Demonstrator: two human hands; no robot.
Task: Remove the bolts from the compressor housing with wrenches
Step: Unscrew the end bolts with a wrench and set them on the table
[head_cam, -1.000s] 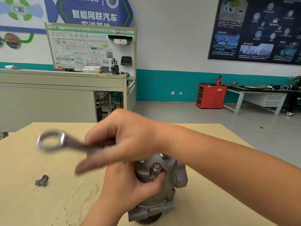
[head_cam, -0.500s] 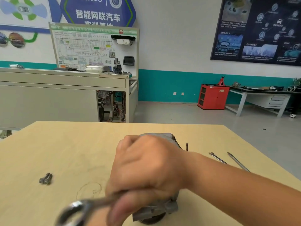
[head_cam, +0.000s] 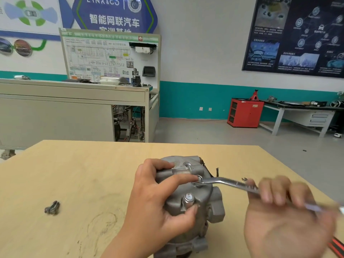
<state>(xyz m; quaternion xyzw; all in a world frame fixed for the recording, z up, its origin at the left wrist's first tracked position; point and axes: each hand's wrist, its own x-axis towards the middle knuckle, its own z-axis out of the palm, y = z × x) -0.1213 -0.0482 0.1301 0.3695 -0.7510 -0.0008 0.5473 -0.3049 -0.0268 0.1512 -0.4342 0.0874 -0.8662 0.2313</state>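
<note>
– Grey cast-metal compressor housing (head_cam: 214,202), item 1: location and hold?
– Upright on the pale wooden table (head_cam: 74,174), inside the left hand (head_cam: 158,202). Fingers wrap its far side, and the thumb tip sits just under the near hex bolt (head_cam: 188,197). Judged a bracing grip, so the body does not turn with the tool.
– Item 2?
– Silver offset ring wrench (head_cam: 227,183). Its ring is seated on the upper bolt (head_cam: 198,180), touching the left index fingertip (head_cam: 186,177), which seems to keep it from slipping off. The handle runs into the right hand (head_cam: 283,220), fingers curled round it; blur hides finer grip detail.
– Loose parts?
– 1 small dark metal piece (head_cam: 52,207), well left of the left knuckles. Probably set clear of the swing.
– Remaining?
– At least 2 bolts in place.
</note>
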